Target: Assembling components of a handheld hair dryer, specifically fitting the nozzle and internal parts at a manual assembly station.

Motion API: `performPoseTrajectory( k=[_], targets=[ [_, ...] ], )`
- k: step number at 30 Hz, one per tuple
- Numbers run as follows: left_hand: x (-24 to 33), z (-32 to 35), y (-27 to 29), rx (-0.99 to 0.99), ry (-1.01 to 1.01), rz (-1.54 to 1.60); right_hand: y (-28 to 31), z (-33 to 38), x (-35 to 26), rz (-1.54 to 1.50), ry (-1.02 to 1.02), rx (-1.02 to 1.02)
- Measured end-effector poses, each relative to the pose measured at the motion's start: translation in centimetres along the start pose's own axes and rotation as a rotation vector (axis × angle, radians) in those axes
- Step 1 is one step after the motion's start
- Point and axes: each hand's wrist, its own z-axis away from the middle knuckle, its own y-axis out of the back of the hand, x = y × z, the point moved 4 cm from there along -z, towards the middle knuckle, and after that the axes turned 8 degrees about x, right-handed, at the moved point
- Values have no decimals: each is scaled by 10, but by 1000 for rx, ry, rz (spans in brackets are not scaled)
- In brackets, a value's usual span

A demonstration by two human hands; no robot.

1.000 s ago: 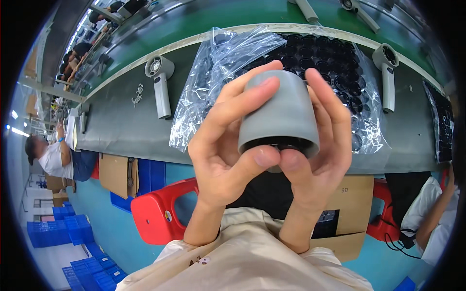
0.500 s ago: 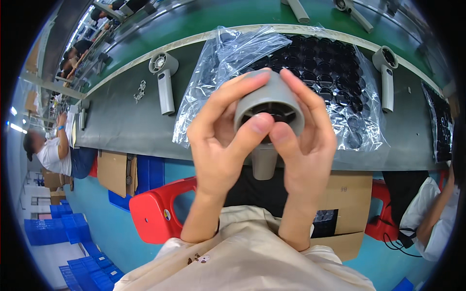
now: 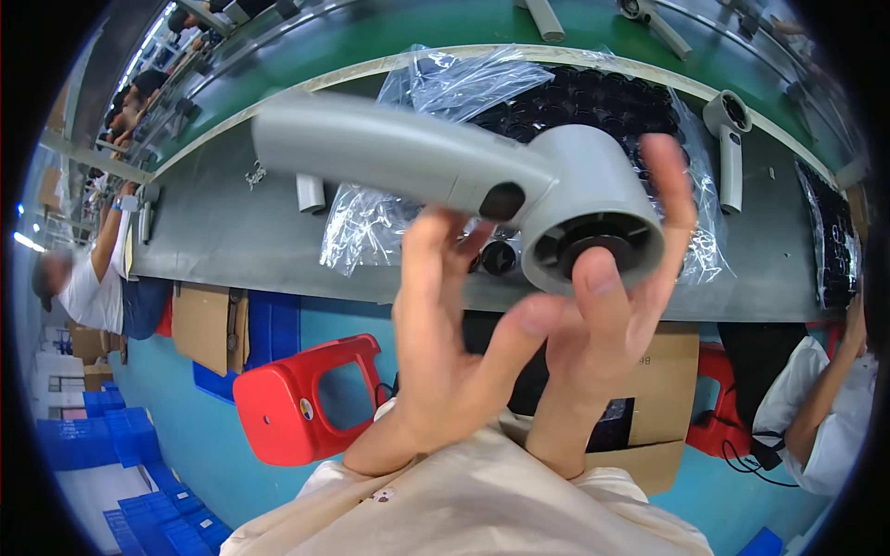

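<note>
A grey handheld fan (image 3: 408, 153), its handle smeared by motion, points to the left above the workbench. My right hand (image 3: 607, 324) grips its round head, with the thumb on the black hub inside the ring and the fingers along the far side. Just below the handle is my left hand (image 3: 445, 343), its thumb and fingers apart; some fingertips are hidden at the handle. A round black cap (image 3: 499, 258) shows between that hand and the fan head. Behind lie many black round caps (image 3: 593, 97) in clear plastic bagging (image 3: 366, 227).
Another grey fan (image 3: 731, 157) lies at the right, and one (image 3: 311, 193) is mostly hidden at the left. A red stool (image 3: 278, 408), cardboard boxes (image 3: 199, 324) and blue bins (image 3: 83, 445) stand below the bench (image 3: 222, 232). People sit at both sides.
The fan has turned so its handle swings from pointing toward me to pointing left. Both hands held its head; now the right hand grips it and the left has dropped away.
</note>
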Motion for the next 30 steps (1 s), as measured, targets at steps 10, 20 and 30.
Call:
performPoseTrajectory(
  k=[10,20,30],
  targets=[
    [-14,-19,-6,241,-226,299,-2,9,14,-146,52,-167],
    [-7,-49,18,-158,-60,10,5,-6,29,-54,-232,-278],
    [-21,-25,9,31,-448,-21,5,2,32,-288,-164,-57]
  ],
)
